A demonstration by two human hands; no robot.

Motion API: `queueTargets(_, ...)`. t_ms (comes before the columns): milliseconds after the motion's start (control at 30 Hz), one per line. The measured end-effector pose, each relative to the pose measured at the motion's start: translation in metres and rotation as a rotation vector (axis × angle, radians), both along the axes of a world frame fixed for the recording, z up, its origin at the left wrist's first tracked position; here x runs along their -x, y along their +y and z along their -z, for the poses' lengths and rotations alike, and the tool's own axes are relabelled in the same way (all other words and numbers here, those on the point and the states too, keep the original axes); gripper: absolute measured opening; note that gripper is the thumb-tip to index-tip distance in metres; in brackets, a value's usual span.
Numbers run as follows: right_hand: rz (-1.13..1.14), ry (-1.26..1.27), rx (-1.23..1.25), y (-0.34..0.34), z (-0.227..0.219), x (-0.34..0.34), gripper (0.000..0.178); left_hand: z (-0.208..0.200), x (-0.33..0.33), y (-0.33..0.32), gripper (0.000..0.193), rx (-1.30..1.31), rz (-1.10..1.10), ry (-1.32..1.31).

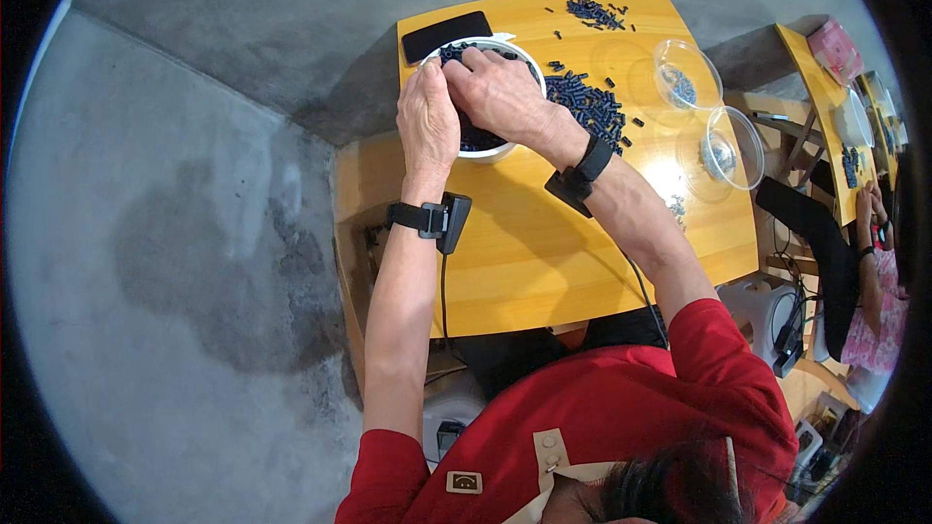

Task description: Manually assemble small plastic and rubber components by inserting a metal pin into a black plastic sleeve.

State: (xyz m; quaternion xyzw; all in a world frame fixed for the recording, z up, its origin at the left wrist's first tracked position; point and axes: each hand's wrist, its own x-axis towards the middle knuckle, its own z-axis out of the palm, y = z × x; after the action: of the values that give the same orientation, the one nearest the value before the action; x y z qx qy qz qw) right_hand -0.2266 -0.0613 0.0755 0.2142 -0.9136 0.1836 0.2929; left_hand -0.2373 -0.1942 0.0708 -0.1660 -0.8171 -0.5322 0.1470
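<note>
My left hand (428, 116) and my right hand (495, 95) meet over a round white tub (532, 63) at the table's far left. Small dark blue cylindrical pieces (478, 139) fill the tub, showing around my hands. My left hand stands edge-on at the tub's left side, fingers drawn together. Bent over the tub, my right hand has its knuckles up and its fingers curled toward the left hand. The fingertips of both hands are mostly hidden, so whatever they pinch cannot be made out. Each wrist wears a black strap with a small black box.
Loose dark blue pieces (590, 109) lie heaped right of the tub, with a smaller pile (595, 13) farther back. A black phone (427, 40) lies behind the tub. Two clear round containers (716, 97) (756, 146) hold small bluish parts. Another person (874, 306) sits at a table on the right.
</note>
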Motion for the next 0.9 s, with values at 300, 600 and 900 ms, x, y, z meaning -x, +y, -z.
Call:
queueTargets(300, 0.075, -0.083, 0.304, 0.001, -0.002, 0.006, 0.023, -0.007, -0.004, 0.000, 0.063, 0.035, -0.014, 0.074)
queueTargets(600, 0.099, -0.098, 0.775, 0.008, -0.009, -0.001, 0.031, 0.000, -0.008, -0.005, 0.064, 0.033, -0.088, 0.067)
queueTargets(900, -0.453, -0.696, 1.738, 0.055, -0.021, -0.051, 0.027, -0.006, -0.024, -0.009, 0.051, -0.043, -0.157, 0.340)
